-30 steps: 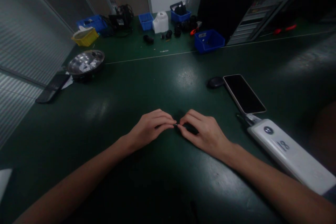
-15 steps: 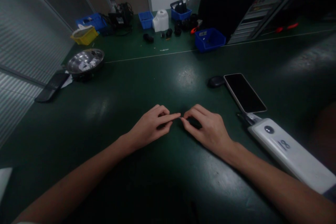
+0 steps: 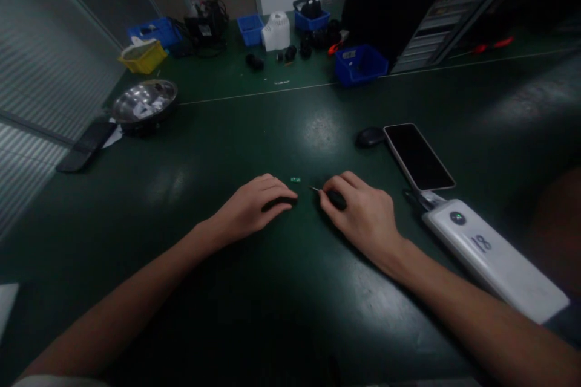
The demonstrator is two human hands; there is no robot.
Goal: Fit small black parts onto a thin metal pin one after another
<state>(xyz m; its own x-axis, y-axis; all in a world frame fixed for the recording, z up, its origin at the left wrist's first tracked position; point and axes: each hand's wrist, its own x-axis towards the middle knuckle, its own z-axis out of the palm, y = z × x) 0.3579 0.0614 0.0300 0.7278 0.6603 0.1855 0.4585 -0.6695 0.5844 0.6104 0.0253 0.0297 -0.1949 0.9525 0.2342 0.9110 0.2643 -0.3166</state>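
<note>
At the left of my view, a dark slab (image 3: 86, 146) lay flat on the green surface (image 3: 213, 145), near a metal bowl (image 3: 131, 95) with white scraps (image 3: 149, 107) in it. Beyond the bowl, toward the upper left, stood a yellow bin (image 3: 143, 58). Left of centre I had the left hand (image 3: 247, 204) low over the surface, thumb and fingers slightly parted; the gap was too dark for me to tell whether it had hold of anything. Close to the centre, a small green board (image 3: 295, 179) lay just beyond those fingertips. Right of the board and a little lower, the thin metal tip of a dark tool (image 3: 336, 198) pointed toward the upper left, its handle gripped between the thumb and fingers of my right hand (image 3: 365, 211). In the upper right a blue bin (image 3: 354, 72) stood open. Right of centre a black mouse (image 3: 370, 137) lay just beside a phone (image 3: 420, 157). At lower right I saw a white pack (image 3: 492, 263), its round button (image 3: 457, 218) showing a small green light.
</note>
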